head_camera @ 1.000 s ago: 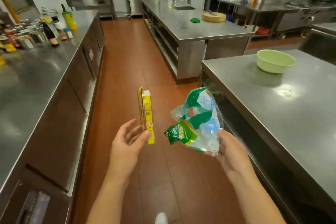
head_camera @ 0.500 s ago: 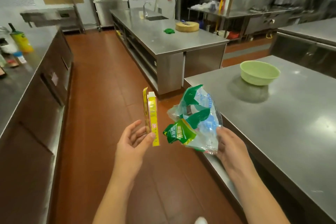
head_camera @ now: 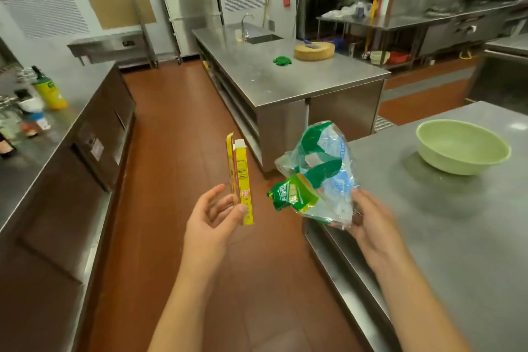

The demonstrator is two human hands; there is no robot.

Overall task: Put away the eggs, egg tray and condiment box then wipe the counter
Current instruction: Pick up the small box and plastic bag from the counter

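Observation:
My left hand (head_camera: 213,216) pinches a narrow yellow condiment box (head_camera: 241,180) by its lower end, upright, with its top flap open. In my right hand (head_camera: 368,218) is a crumpled clear plastic bag with green and blue print (head_camera: 315,173), gripped at its lower edge. Both hands hover over the red floor between the counters. A pale green bowl (head_camera: 461,148) sits on the steel counter (head_camera: 471,231) at my right. No eggs or egg tray are in view.
A long steel counter (head_camera: 34,151) on the left carries bottles and a yellow container (head_camera: 50,91). Ahead stands a steel island (head_camera: 285,77) with a sink, a round wooden block (head_camera: 314,50) and a green cloth (head_camera: 282,60). The red floor aisle runs between them.
The view has swung right and moved forward along the aisle; the left counter's bottles slid toward the left edge. Both hands keep the same hold on the box and the bag.

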